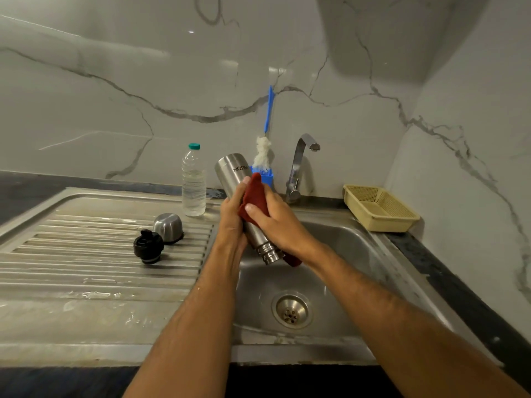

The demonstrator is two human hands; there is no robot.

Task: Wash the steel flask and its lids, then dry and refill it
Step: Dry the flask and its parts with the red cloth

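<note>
Now steel flask [233, 174] (inverted), red cloth [255, 196], both hands

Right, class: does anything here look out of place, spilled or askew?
Nothing is damaged. The steel flask is held mouth-down over the sink while being wiped with a red cloth. Water is pooled on the drainboard.

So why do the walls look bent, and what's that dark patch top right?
Head view: the wide-angle lens bows the marble wall and sink edges; the patch is a soft shadow on the wall; small glare spots dot the marble; the steel flask stays sharp.
</note>
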